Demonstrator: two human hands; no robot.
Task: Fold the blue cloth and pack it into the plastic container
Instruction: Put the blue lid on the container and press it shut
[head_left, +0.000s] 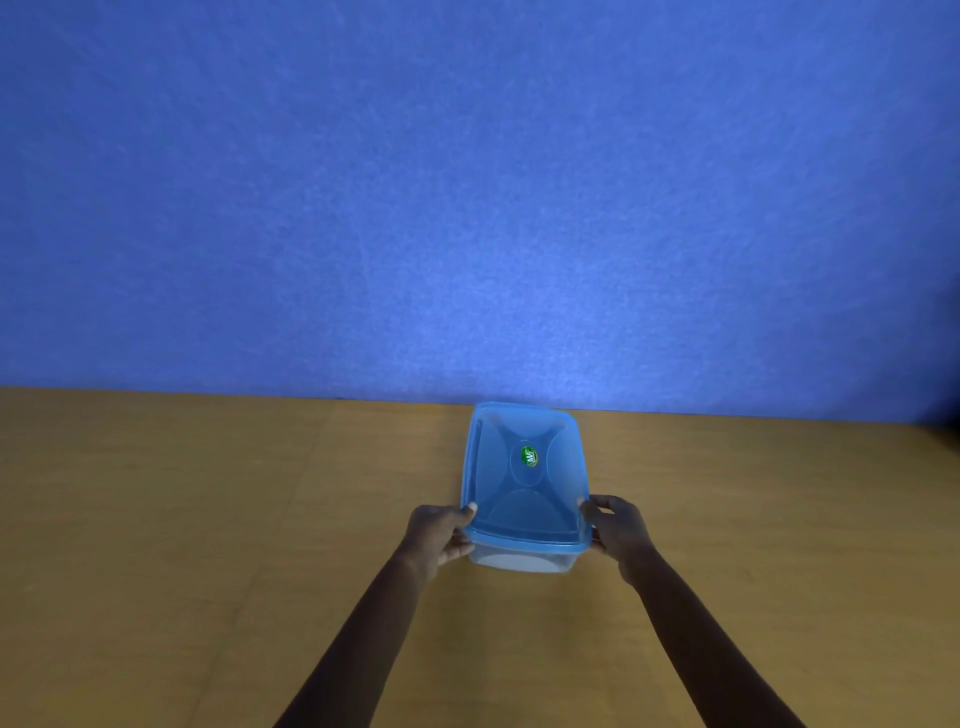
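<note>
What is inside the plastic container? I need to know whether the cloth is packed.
The blue lid covers the plastic container, held by the left hand and right hand. Its clear wall shows something pale; the cloth can't be confirmed.

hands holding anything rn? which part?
Yes. Both hands grip the lidded plastic container at its near corners: left hand on the near-left corner, right hand on the near-right, fingers at the lid edge.

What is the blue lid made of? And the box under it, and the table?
The lid looks like smooth, see-through blue plastic: moulded curves show, and it shines a little. The box seems clear, cloudy plastic, since pale light passes through its wall. The table looks like wood or a wood-look sheet, matt, with faint grain and a seam; I cannot tell which.
</note>
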